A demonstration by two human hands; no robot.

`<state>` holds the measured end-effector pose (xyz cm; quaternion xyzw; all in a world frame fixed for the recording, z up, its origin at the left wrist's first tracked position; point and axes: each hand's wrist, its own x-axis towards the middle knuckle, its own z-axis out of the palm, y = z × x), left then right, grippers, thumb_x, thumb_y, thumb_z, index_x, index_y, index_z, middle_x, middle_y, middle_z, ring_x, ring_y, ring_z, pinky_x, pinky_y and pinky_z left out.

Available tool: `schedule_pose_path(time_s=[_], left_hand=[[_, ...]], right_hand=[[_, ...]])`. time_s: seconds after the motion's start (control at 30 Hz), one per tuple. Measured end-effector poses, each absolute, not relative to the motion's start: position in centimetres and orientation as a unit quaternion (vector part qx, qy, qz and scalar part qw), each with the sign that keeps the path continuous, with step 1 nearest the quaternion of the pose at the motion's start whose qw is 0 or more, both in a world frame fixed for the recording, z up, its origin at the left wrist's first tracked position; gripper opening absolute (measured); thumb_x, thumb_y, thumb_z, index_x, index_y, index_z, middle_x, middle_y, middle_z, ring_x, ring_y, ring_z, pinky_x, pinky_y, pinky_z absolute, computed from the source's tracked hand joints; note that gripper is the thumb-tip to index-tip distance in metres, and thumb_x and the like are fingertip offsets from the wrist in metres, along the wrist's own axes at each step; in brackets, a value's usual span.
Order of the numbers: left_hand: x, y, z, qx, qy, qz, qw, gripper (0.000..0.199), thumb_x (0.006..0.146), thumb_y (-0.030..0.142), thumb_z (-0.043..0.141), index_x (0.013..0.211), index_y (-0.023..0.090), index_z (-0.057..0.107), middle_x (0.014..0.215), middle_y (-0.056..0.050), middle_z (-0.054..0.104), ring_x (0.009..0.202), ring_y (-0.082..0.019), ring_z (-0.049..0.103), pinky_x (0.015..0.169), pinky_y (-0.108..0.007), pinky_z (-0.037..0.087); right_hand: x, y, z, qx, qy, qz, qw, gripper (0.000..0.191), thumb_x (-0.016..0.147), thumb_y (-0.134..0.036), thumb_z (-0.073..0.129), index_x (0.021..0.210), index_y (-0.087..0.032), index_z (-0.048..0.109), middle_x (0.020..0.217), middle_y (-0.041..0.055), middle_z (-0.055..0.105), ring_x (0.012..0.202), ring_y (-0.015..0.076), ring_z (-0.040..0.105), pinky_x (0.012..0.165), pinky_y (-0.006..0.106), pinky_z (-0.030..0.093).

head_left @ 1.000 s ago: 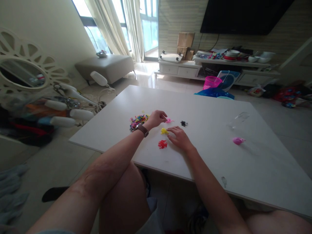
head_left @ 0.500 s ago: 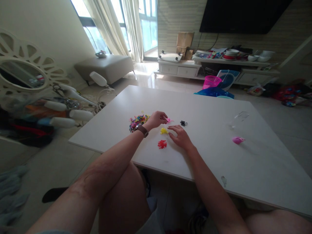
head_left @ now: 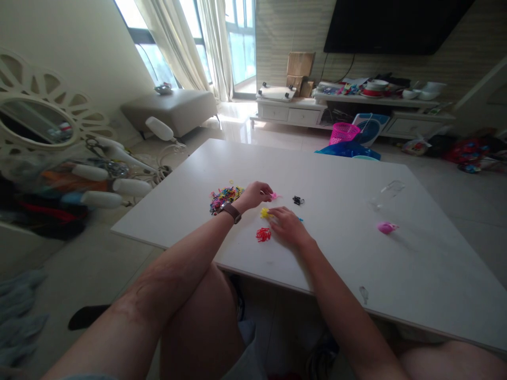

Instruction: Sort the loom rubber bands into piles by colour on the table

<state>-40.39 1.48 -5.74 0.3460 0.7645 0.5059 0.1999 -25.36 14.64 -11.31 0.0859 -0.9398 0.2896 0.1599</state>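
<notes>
My left hand (head_left: 256, 195), with a watch on the wrist, reaches over the table with its fingertips at a small pink pile (head_left: 275, 196); its fingers are bent together, and what they grip is too small to tell. My right hand (head_left: 285, 224) rests low with its fingertips at the yellow pile (head_left: 264, 212), fingers somewhat apart. A red pile (head_left: 263, 235) lies nearer the front edge, a black one (head_left: 298, 200) to the right. A bit of blue (head_left: 300, 219) shows beside my right hand. The mixed colourful pile (head_left: 222, 199) is partly behind my left wrist.
On the white table (head_left: 340, 253) a pink object (head_left: 387, 227) and a clear one (head_left: 392, 188) lie to the right. A pink basket (head_left: 344, 133) stands beyond the far edge. White lamp-like shapes (head_left: 130, 187) are near the left edge.
My right hand has moved left and slightly down onto the edge of the yellow pile, uncovering a bit of blue on its right. My left hand has hardly moved.
</notes>
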Motion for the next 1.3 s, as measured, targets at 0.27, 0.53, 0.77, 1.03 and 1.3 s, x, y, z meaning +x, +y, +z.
schedule_pose_path(time_s=[0.27, 0.53, 0.77, 1.03, 1.3], left_hand=[[-40.7, 1.7, -6.4, 0.366, 0.741, 0.515, 0.227, 0.009, 0.078, 0.003, 0.067, 0.085, 0.009, 0.069, 0.069, -0.007, 0.073, 0.066, -0.015, 0.071, 0.065, -0.024, 0.056], [-40.7, 1.6, -6.3, 0.36, 0.748, 0.506, 0.234, 0.009, 0.08, 0.003, 0.065, 0.085, 0.01, 0.068, 0.07, -0.007, 0.073, 0.067, -0.015, 0.072, 0.064, -0.024, 0.057], [-40.6, 1.6, -6.3, 0.364, 0.754, 0.496, 0.229, 0.01, 0.079, 0.004, 0.066, 0.087, 0.01, 0.068, 0.071, -0.007, 0.074, 0.067, -0.015, 0.072, 0.064, -0.024, 0.056], [-40.5, 1.5, -6.1, 0.36, 0.757, 0.492, 0.235, 0.011, 0.078, 0.006, 0.069, 0.088, 0.011, 0.068, 0.071, -0.007, 0.074, 0.067, -0.015, 0.072, 0.063, -0.023, 0.056], [-40.4, 1.7, -6.2, 0.384, 0.723, 0.502, 0.279, 0.014, 0.075, 0.005, 0.07, 0.089, 0.01, 0.069, 0.072, -0.006, 0.072, 0.067, -0.014, 0.07, 0.066, -0.025, 0.057]], right_hand=[[-25.6, 15.3, -10.9, 0.047, -0.912, 0.325, 0.247, 0.026, 0.09, -0.026, 0.058, 0.114, -0.024, 0.068, 0.116, 0.0079, 0.067, 0.113, 0.0275, 0.058, 0.102, 0.047, 0.047], [-25.6, 14.5, -11.3, 0.085, -0.937, 0.294, 0.169, 0.024, 0.09, -0.02, 0.058, 0.11, -0.024, 0.07, 0.114, 0.008, 0.069, 0.11, 0.0254, 0.059, 0.1, 0.045, 0.048], [-25.6, 14.3, -11.3, 0.075, -0.943, 0.277, 0.168, 0.025, 0.09, -0.019, 0.056, 0.111, -0.024, 0.068, 0.115, 0.0087, 0.069, 0.111, 0.0263, 0.059, 0.099, 0.046, 0.048], [-25.8, 14.9, -11.1, 0.049, -0.92, 0.301, 0.246, 0.025, 0.089, -0.019, 0.055, 0.111, -0.024, 0.066, 0.112, 0.0087, 0.067, 0.11, 0.0277, 0.059, 0.099, 0.047, 0.049], [-25.6, 15.4, -10.8, 0.064, -0.908, 0.329, 0.251, 0.032, 0.09, -0.022, 0.056, 0.12, -0.026, 0.067, 0.131, 0.006, 0.063, 0.125, 0.0265, 0.054, 0.11, 0.046, 0.044]])
